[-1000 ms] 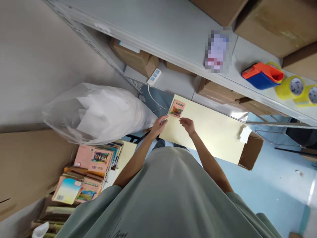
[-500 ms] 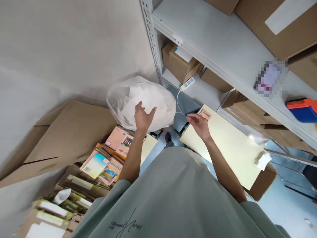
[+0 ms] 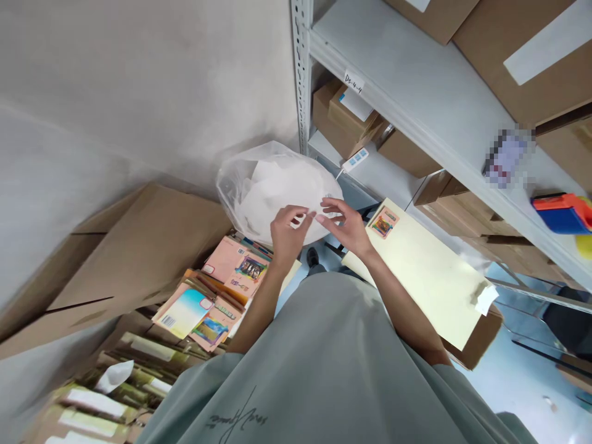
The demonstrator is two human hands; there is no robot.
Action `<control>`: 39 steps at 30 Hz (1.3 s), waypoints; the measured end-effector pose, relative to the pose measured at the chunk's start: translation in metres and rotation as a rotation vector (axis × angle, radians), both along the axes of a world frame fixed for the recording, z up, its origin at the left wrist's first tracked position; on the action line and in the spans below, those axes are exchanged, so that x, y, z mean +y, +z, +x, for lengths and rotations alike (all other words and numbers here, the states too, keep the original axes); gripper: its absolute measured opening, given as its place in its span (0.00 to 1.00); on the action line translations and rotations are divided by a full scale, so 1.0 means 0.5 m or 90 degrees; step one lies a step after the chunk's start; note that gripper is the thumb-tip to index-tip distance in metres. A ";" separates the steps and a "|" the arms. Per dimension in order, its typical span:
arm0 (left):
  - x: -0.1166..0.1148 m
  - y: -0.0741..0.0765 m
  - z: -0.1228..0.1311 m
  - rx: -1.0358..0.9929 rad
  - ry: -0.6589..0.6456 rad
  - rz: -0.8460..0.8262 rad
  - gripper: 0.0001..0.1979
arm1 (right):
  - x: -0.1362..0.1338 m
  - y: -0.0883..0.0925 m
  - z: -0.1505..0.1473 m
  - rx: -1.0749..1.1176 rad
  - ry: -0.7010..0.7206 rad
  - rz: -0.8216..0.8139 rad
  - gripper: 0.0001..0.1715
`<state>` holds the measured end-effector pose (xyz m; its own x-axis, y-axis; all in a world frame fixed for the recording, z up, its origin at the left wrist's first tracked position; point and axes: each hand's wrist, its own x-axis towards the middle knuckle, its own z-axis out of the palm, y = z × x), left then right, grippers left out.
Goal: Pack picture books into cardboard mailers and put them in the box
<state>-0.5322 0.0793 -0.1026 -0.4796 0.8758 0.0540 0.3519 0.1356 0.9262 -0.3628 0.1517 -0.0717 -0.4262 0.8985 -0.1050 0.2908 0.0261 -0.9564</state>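
Observation:
My left hand [image 3: 287, 235] and my right hand [image 3: 348, 229] meet fingertip to fingertip above the near side of a clear plastic bag [image 3: 231, 185] full of white paper or sheeting [image 3: 277, 185]. On the left hand, thumb and forefinger are bent together. The right hand's fingers curl toward its thumb, close to the left fingertips. Anything pinched between them is too small to make out. Right of the right hand, a small picture booklet or card [image 3: 385, 222] lies on a cream tabletop [image 3: 425, 271].
Stacks of picture booklets [image 3: 231, 268] lie left of my left forearm, beside a big cardboard box [image 3: 139, 253]. Packed boxes [image 3: 97, 401] stand lower left. Metal shelving [image 3: 393, 68] on the right holds cartons, a power strip [image 3: 355, 160] and an orange-and-blue object [image 3: 562, 214].
My hands have come together over the bag: the right moved left, the left shifted right and its spread fingers closed. The picture card on the tabletop is now fully uncovered.

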 end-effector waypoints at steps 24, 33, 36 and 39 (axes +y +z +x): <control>0.099 0.077 0.016 0.119 -0.261 0.089 0.20 | -0.025 0.143 0.232 0.160 -0.329 0.077 0.26; 0.157 0.072 0.204 0.061 -0.454 0.048 0.11 | -0.126 0.074 0.482 0.154 -0.566 -0.008 0.26; 0.169 0.048 0.286 0.102 -0.543 0.015 0.08 | -0.160 0.020 0.577 0.136 -0.622 -0.045 0.27; 0.174 0.009 0.377 0.133 -0.610 -0.013 0.06 | -0.186 -0.054 0.672 0.129 -0.670 -0.082 0.29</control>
<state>-0.3436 0.1662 -0.0981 0.4520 0.8912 0.0377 0.4781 -0.2778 0.8332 -0.0268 0.0589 -0.0986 0.5337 0.8112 -0.2390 -0.0548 -0.2488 -0.9670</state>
